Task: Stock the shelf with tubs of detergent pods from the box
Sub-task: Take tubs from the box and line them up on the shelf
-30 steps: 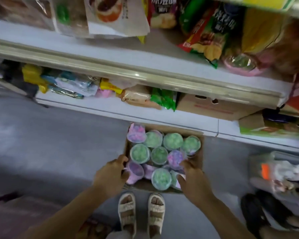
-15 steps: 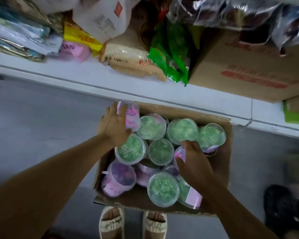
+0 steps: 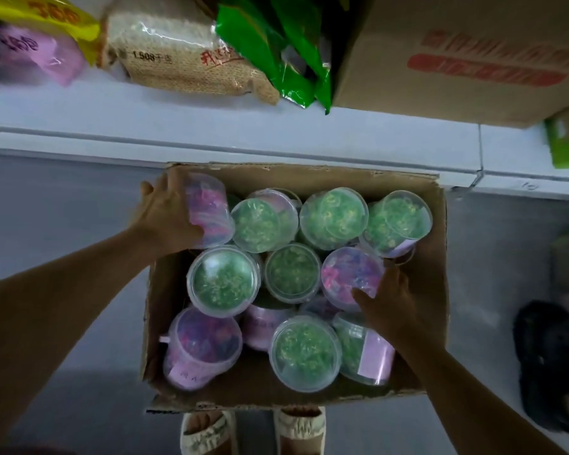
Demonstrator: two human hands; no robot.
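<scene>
Rice sack [image 3: 184, 57], green bags [image 3: 276, 50], carton [image 3: 457, 57]

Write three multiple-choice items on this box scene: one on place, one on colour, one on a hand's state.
1. Where does the cardboard box stand?
A. on the floor before the shelf
B. on the shelf
C. on a cart

2. What colour are the pods in the tub held by the left hand?
A. green
B. pink-purple
C. yellow

3. What is the right hand doing?
A. hanging idle
B. gripping a pink tub in the box
C. pressing the shelf

Key: 1 A, box sits on grey floor below the shelf edge; 2 B, pink contents show through; 3 B, fingers curl round its rim.
</scene>
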